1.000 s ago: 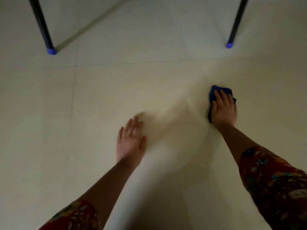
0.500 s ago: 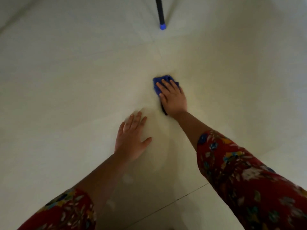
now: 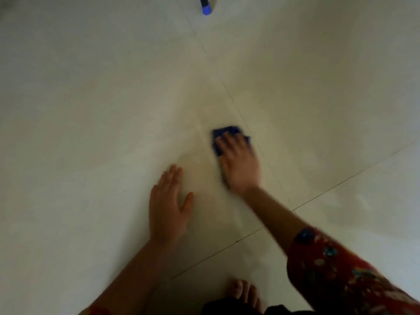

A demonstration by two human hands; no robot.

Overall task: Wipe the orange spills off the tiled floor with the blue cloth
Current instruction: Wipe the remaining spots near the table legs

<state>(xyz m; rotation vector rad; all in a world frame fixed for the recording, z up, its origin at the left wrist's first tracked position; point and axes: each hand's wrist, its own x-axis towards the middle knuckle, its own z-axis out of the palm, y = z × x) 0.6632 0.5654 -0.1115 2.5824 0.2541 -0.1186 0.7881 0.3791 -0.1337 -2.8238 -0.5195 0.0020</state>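
Note:
The blue cloth [image 3: 223, 133] lies bunched on the pale tiled floor [image 3: 91, 121], mostly hidden under my right hand [image 3: 238, 164], which presses down on it with fingers spread over the top. Only its far edge and left side show. My left hand [image 3: 168, 205] rests flat on the floor to the left and nearer me, fingers apart, holding nothing. A faint yellowish smear [image 3: 202, 169] tints the tile between and around the two hands. No distinct orange spill stands out in the dim, blurred frame.
A dark furniture leg with a blue cap [image 3: 206, 9] stands at the top edge. Grout lines [image 3: 341, 180] cross just right of my right hand. My bare foot [image 3: 244, 294] is at the bottom centre.
The view has swung, so the furniture leg has slid toward the top edge. My right hand has slid the cloth across the tile, closer to the left hand. My foot has come into view.

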